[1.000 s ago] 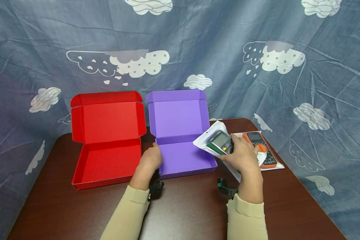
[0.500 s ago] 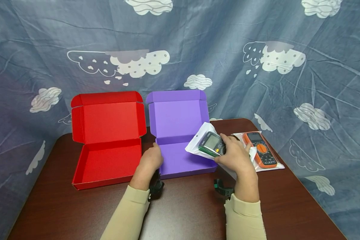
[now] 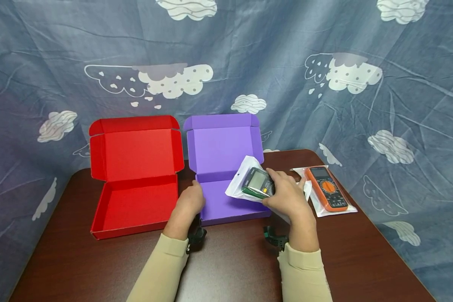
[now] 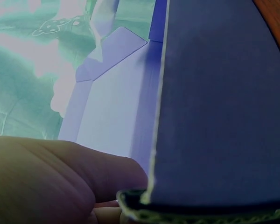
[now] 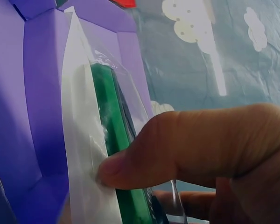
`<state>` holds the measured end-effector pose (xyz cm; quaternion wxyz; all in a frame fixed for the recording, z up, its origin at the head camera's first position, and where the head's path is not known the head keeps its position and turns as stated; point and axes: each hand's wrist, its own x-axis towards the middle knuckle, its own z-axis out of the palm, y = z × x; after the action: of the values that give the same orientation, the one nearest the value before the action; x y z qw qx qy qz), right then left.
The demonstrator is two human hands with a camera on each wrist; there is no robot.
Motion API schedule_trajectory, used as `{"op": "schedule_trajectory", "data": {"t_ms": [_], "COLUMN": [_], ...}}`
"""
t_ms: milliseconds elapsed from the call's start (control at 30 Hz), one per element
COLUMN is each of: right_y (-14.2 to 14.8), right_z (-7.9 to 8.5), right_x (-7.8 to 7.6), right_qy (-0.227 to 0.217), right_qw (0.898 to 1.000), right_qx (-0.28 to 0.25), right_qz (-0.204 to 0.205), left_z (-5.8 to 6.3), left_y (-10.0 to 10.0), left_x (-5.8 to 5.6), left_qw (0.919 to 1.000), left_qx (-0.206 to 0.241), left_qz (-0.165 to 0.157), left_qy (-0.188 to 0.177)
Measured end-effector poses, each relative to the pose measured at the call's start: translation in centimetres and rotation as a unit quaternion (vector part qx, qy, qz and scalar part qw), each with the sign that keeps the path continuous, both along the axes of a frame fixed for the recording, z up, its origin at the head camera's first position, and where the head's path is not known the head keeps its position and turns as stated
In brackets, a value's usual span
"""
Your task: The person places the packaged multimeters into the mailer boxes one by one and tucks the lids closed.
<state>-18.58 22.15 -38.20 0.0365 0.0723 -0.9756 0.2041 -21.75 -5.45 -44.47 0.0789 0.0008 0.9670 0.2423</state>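
Note:
In the head view my right hand [image 3: 288, 195] grips a green-edged multimeter [image 3: 258, 183] in a clear-fronted white bag. It is held tilted above the right part of the open purple box [image 3: 226, 220]. The right wrist view shows the thumb pressed against the bag [image 5: 79, 116] beside the meter's green side [image 5: 109, 107]; the fingers are mostly hidden behind. My left hand [image 3: 191, 199] pinches the left wall of the purple box, thumb against the wall's edge in the left wrist view, where the box wall [image 4: 219, 102] fills the right half.
An open red box [image 3: 136, 205] stands left of the purple one, its lid raised. An orange multimeter [image 3: 327, 188] in a white bag lies at the table's right. Behind the dark wooden table [image 3: 234, 260] hangs a blue cloud-patterned curtain [image 3: 287, 37].
My right hand has moved left with the bagged green multimeter, from the purple box's right edge to above its inside. More of the orange multimeter shows now. My left hand has stayed in place.

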Motion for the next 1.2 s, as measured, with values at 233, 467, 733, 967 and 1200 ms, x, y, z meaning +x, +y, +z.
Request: {"op": "schedule_trajectory", "data": {"t_ms": [233,467,733,967,1200], "right_y": [-1.1,-2.1,-3.2,-4.4,-5.3], "right_z": [-0.6,-1.1,-1.9,-2.7,-3.4], "right_x": [-0.5,-0.8,-1.2,-1.6,-2.0], "right_qy": [-0.002,0.015,0.017,0.028,0.035], "right_qw": [1.000,0.999,0.998,0.996,0.992], "right_qx": [0.011,0.019,0.034,0.048,0.081], "right_qz": [0.005,0.032,0.056,0.072,0.088], "left_z": [0.0,0.0,-0.1,-0.1,-0.2], "left_y": [0.0,0.1,0.3,0.1,0.2], "left_x": [-0.1,-0.1,-0.1,0.0,-0.1], "left_qw": [1.0000,0.9999,0.9999,0.9999,1.0000], "left_qx": [0.001,-0.001,-0.007,-0.009,-0.008], "left_qz": [0.000,0.005,0.008,0.004,0.003], "left_qy": [-0.008,-0.011,-0.011,-0.007,-0.004]}}
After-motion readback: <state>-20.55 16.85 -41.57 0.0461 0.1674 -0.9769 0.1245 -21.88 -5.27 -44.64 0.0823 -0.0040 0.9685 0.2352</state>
